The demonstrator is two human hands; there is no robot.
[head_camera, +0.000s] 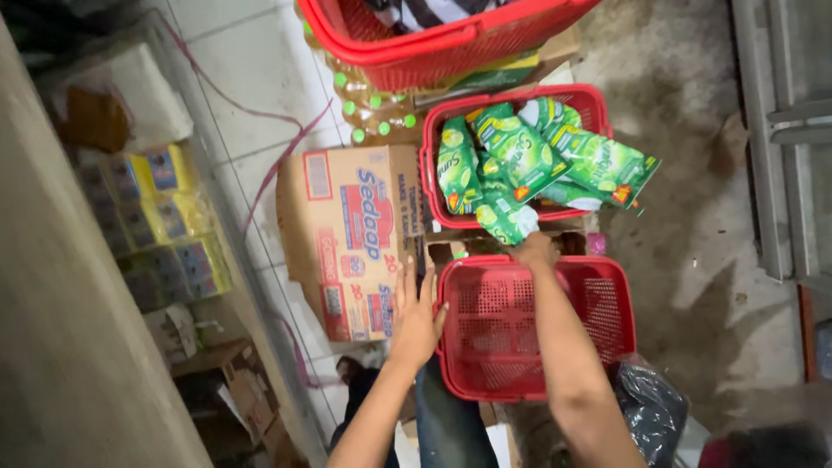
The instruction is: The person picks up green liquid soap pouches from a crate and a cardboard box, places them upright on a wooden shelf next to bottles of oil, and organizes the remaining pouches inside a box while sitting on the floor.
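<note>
- Fingers of the left hand (416, 322) lie spread and flat, pressed against the left rim of the empty red basket (607, 347); nothing is clasped.
- Right hand (536, 251) reaches over the far rim of that basket. Its fingers are curled on the lower end of a green refill pouch (505, 217); how tightly cannot be told, as the hand hides the contact.
- That pouch hangs over the near edge of the far red basket (438, 178), which is heaped with more green pouches (598, 165).
- Handling, judged: the pouch looks like soft, glossy film filled with liquid. It would be floppy and rather slippery, sagging if held by one end. A pinch at the sealed edge or a grip round the middle seems safest.
- The empty basket looks like light, stiff perforated plastic, and the rim is its natural hold.
- Left of the baskets lies a printed cardboard carton (351, 238). Beyond it are bottles with green caps (377, 108), with a third red basket (442, 43) at the far edge.
</note>
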